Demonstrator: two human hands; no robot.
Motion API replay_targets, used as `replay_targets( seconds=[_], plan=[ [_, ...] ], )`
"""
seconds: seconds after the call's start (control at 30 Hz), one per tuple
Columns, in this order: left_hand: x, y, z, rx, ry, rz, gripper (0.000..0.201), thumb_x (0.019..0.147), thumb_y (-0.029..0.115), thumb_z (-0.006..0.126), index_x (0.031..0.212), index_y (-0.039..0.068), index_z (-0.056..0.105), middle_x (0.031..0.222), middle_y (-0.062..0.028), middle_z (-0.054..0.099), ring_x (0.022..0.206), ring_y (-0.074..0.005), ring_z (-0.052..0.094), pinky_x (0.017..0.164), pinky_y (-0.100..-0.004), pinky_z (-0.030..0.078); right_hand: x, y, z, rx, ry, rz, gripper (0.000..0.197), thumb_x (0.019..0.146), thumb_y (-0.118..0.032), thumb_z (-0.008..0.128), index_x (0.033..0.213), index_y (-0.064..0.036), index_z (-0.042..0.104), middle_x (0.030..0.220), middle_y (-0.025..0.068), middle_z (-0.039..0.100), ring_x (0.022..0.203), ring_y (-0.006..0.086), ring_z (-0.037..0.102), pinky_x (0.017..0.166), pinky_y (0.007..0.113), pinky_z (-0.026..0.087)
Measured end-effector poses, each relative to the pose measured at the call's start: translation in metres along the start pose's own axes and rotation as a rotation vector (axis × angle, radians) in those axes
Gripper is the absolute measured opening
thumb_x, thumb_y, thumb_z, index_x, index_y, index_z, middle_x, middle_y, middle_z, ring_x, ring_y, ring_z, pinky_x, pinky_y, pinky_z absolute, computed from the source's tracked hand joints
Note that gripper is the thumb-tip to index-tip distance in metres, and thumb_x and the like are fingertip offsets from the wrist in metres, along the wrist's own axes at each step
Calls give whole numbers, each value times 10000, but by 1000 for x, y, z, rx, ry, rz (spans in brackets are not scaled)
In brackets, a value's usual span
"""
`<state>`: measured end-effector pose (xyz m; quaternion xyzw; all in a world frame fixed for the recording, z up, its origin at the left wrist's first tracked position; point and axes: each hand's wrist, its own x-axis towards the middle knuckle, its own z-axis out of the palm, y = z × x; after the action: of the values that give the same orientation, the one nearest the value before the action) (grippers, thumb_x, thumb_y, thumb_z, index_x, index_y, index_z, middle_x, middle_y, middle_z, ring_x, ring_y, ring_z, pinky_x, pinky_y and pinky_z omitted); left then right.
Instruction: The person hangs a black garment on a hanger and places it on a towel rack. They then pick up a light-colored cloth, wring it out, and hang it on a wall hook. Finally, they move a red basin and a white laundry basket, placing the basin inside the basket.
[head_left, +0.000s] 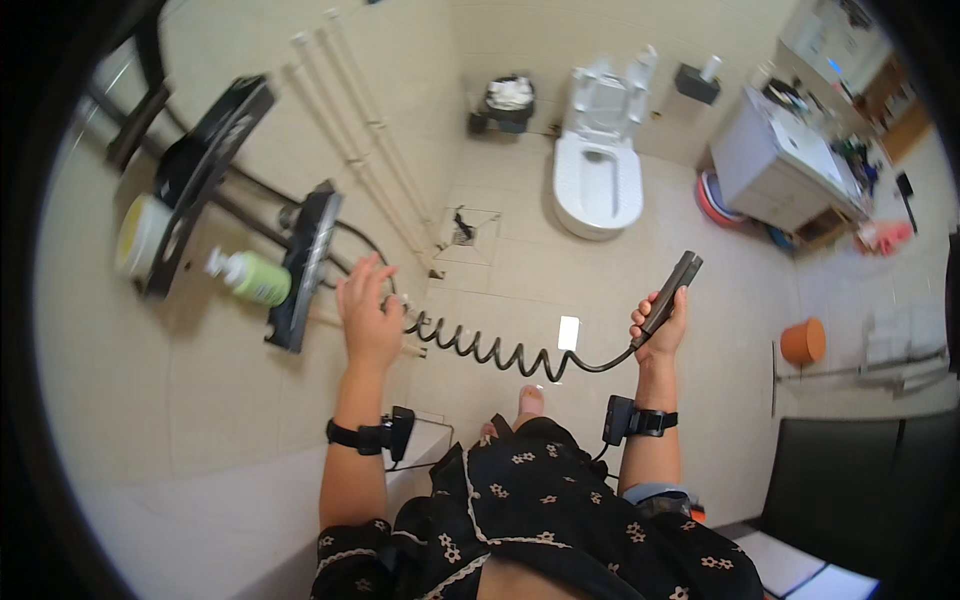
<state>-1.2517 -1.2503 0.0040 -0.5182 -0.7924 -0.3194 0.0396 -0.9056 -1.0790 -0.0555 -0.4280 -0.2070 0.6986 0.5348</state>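
The right hand grips the black sprayer at three o'clock, and the open, empty left hand reaches near the curly hose (stretched), which might tug, slip and splash the floor.

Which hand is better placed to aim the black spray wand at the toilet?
Right, likely. The right hand already grips the black handheld sprayer wand on its coiled black hose, toward the white toilet. The left hand is empty near the wall fitting.
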Motion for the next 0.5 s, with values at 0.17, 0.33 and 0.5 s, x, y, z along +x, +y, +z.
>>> replay_targets(
  seconds=[0.17,0.33,0.5],
  plan=[
    [59,-95,41,137,-43,-9,419,718,77,578,1134,113,551,1325,-144,428,1281,-302,342,1073,-488,179,20,20,-46,43,168,-51,486,873,-580,419,740,-116,478,551,13,459,427,114,443,317,212,313],
    [80,-151,45,277,-89,-214,506,757,127,562,1254,133,468,1426,-145,325,1343,-293,254,1082,-491,150,29,16,-49,66,135,-93,492,876,-581,419,776,-104,486,569,14,460,442,111,446,326,210,330],
    [92,-162,55,390,-98,-262,573,762,124,550,1315,148,406,1468,-136,255,1365,-284,207,1099,-489,106,26,1,-25,78,26,-143,499,886,-574,403,790,-92,490,576,19,460,447,106,446,321,207,340]
  ],
)
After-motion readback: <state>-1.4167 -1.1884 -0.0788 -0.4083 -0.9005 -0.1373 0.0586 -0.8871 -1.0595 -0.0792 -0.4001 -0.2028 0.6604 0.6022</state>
